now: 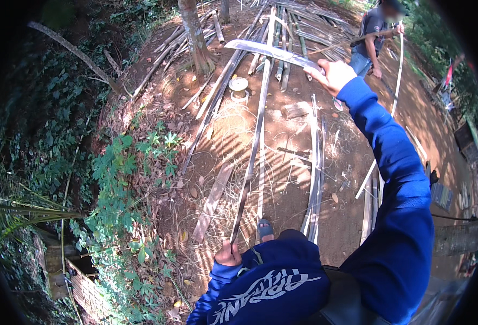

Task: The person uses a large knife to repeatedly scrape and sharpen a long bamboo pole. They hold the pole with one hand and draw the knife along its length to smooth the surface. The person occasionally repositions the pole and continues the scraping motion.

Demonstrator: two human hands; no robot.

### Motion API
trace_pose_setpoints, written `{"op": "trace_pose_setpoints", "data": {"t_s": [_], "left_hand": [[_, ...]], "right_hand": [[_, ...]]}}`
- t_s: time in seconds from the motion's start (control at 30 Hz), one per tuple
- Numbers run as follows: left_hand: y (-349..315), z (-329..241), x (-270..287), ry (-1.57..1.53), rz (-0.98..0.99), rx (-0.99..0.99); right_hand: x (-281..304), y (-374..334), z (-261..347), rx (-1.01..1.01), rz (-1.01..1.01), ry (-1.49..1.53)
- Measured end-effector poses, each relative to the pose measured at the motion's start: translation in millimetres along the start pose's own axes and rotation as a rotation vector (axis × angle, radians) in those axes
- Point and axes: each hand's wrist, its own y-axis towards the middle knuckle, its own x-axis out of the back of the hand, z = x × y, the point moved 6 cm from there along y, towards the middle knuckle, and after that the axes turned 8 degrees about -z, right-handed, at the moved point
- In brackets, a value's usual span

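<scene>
My left hand [228, 253], low in the head view, is closed around the near end of a long, narrow bamboo strip [259, 127]. The strip runs away from me over the ground toward the pile at the back. My right arm is stretched out to the upper right, and its hand [334, 76] grips a machete [271, 51]. Its broad, slightly curved blade points left, and in the picture it crosses over the far part of the strip. The machete's handle is mostly hidden inside my fist.
Bamboo poles [317, 40] lie piled at the back, near a tree trunk [194, 38]. More split strips [316, 173] and a flat board [213, 203] rest on the dirt. A person [370, 40] at the upper right holds a long pole. Leafy plants [114, 173] border the left.
</scene>
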Motion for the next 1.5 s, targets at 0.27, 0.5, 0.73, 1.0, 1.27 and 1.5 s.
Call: {"op": "trace_pose_setpoints", "data": {"t_s": [0.27, 0.5, 0.73, 1.0, 1.27, 1.5], "left_hand": [[6.3, 3.9, -12.3, -0.041, 0.176, 0.155], [8.7, 17.6, -14.5, -0.050, 0.264, 0.333], [-7.6, 15.7, -28.6, -0.132, 0.316, 0.458], [-13.3, 9.2, -38.8, -0.099, 0.312, 0.327], [-16.6, -5.5, -47.9, -0.089, 0.289, 0.346], [-15.2, -12.6, -50.0, -0.032, 0.310, 0.349]], "right_hand": [[-8.2, 105.9, -218.5, -0.270, -0.319, -0.067], [-71.8, 3.5, -130.8, -0.814, -0.119, 1.055], [-107.9, -51.6, -48.4, -0.802, 0.075, 1.514], [-119.4, -81.1, -24.2, -0.796, -0.099, 1.841], [-145.8, -133.7, -12.8, -1.099, -0.036, 1.825], [-125.7, -142.8, -10.6, -0.644, -0.101, 1.280]]}}
